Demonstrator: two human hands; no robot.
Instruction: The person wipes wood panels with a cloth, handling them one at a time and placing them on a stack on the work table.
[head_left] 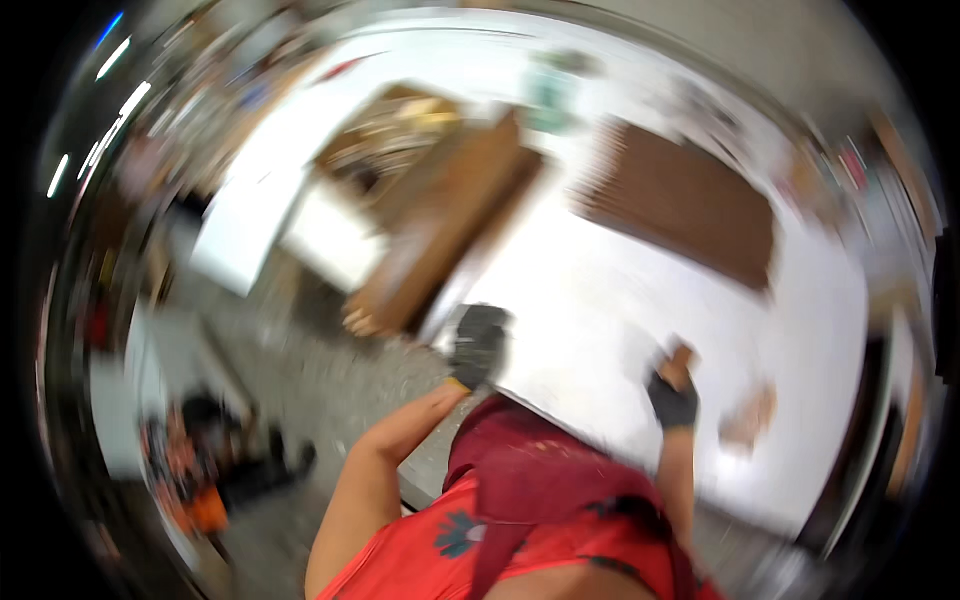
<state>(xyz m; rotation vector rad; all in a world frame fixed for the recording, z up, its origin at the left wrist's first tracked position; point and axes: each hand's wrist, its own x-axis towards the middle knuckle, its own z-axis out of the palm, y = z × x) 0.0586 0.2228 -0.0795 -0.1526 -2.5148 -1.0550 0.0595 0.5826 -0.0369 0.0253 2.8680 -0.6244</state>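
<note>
My left hand (480,345), in a dark grey glove, is over the near left edge of a white table (570,310). Its fingers are smeared by motion, and I make out nothing held in it. Also gloved, my right hand (673,402) is above the table's near right part, closed round a small brown block (678,366) whose end sticks out past the fingers. Beyond my left hand lies a long brown stack of boards (440,230). Farther off to the right sits a wide stack of brown slats (685,200). A crumpled tan piece (748,415) lies right of my right hand.
An open cardboard box (390,140) with blurred contents stands at the far left. Near the back edge is a pale green container (549,95). Tools with orange and black parts (210,490) show at the lower left, beyond the grey floor (330,400).
</note>
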